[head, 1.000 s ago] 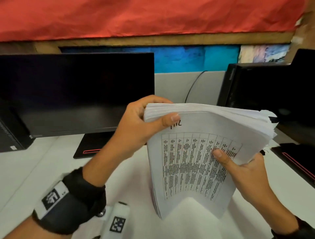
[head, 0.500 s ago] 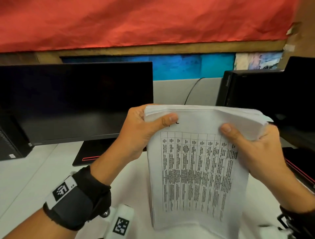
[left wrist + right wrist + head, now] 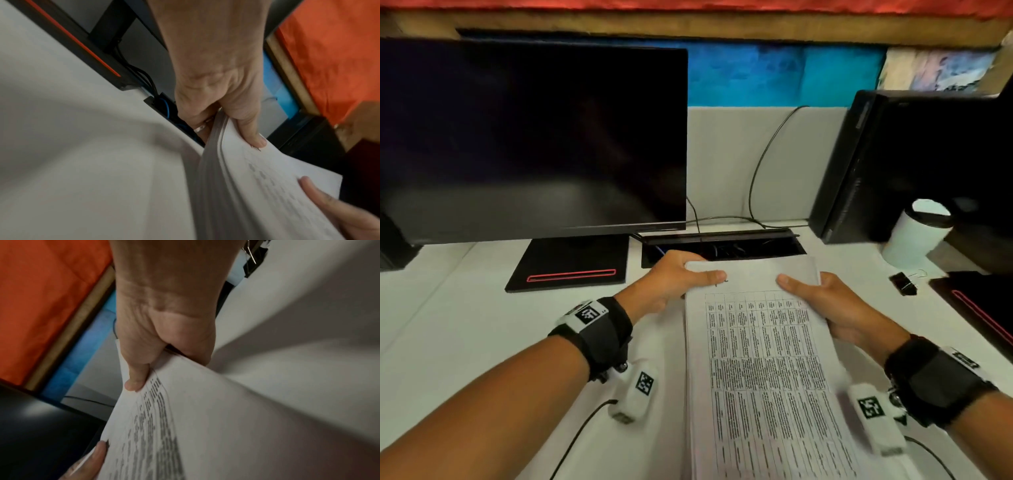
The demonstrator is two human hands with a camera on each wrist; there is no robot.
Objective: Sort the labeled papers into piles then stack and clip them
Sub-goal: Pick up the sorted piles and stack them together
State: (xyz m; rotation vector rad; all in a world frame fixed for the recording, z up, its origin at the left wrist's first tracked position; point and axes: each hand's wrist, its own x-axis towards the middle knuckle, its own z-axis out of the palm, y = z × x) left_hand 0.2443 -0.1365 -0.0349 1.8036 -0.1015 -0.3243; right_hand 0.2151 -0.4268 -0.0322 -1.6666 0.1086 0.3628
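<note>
White desk (image 3: 465, 342) now bears the stack (image 3: 763, 377), lowered from upright, left hand (image 3: 674, 281) and right hand (image 3: 835, 308) pinching its far corners, so clipping with the clip (image 3: 903, 283) seems next.

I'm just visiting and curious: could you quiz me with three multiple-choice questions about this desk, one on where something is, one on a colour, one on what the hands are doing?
1. Where does the black binder clip lie?
A. on the desk right of the paper stack
B. on top of the stack
C. under the left monitor

2. What colour is the stripe on the left monitor's base?
A. green
B. red
C. yellow

3. How is the paper stack held?
A. left hand only
B. by neither hand
C. both hands in a grip at its far corners

Answers: 1 A, it sits near the white cup. 2 B, a red outline shows. 3 C, the left hand and right hand each have a thumb on top.
</note>
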